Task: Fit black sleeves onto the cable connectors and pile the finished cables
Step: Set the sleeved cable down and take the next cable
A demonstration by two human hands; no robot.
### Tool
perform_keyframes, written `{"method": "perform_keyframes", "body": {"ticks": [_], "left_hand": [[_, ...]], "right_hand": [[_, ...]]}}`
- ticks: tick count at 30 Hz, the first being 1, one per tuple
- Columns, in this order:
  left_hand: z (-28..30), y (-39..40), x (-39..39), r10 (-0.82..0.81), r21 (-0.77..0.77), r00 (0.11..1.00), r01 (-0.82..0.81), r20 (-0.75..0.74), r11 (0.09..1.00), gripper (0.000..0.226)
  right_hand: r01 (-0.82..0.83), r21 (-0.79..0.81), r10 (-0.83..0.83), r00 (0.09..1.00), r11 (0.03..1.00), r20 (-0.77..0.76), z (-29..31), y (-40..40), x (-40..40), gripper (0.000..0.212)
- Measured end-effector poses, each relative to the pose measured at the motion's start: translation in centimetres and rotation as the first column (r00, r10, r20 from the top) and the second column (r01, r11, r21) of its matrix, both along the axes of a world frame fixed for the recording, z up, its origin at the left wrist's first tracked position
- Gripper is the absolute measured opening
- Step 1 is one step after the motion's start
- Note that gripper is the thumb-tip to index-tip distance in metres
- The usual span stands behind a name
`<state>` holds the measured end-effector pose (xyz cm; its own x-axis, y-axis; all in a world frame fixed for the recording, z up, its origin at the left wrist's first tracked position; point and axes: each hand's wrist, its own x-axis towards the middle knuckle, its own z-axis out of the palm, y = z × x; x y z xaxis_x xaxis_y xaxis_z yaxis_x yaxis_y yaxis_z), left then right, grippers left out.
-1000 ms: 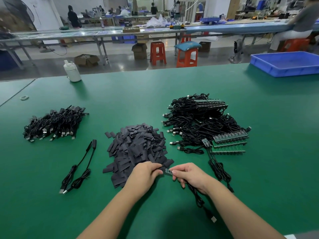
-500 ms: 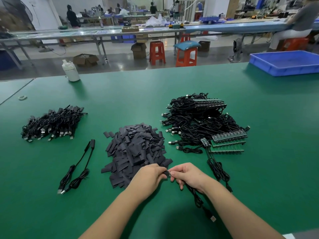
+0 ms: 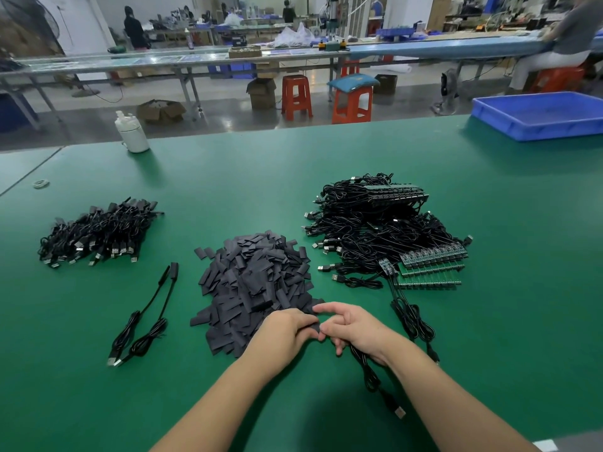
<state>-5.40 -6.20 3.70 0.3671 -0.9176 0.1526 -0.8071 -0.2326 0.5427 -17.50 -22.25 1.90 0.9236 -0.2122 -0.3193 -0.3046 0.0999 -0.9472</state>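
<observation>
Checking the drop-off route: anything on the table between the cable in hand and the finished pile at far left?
Only the two sleeved cables lying loose on the green table, between the hands' cable and the finished pile. They lie flat.

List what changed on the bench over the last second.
The small green board end of the cable, exposed between the hands a second ago, is now hidden inside the black sleeve. The left hand has pushed the sleeve on toward the right hand. Both hands kept their grip. The piles have not moved.
</observation>
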Motion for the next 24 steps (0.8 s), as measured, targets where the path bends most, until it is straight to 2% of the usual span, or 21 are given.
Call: {"method": "perform_keyframes", "body": {"ticks": [4,10,16,24], "left_hand": [[0.01,-0.03,0.16,0.071,-0.073,0.997,-0.071,0.005,0.995,0.015],[-0.12,-0.11,0.19,0.079,-0.045,0.996,-0.077,0.044,0.996,0.019],[-0.40,-0.38,-0.14,0.033,0.028,0.995,-0.036,0.093,0.999,0.023],[-0.74,-0.95,0.18,0.051,0.090,0.983,-0.068,0.179,0.994,0.021]], "right_hand": [[0.050,0.023,-0.050,0.998,0.998,-0.027,0.46,0.58,0.10,0.024],[0.020,-0.041,-0.022,0.999,0.999,-0.041,0.61,0.80,0.06,0.023],[-0.020,-0.039,0.019,0.999,0.999,-0.035,0.26,1.00,0.12,0.021],[0.044,-0.001,-0.044,0.998,0.999,-0.039,0.33,1.11,0.28,0.022]]}}
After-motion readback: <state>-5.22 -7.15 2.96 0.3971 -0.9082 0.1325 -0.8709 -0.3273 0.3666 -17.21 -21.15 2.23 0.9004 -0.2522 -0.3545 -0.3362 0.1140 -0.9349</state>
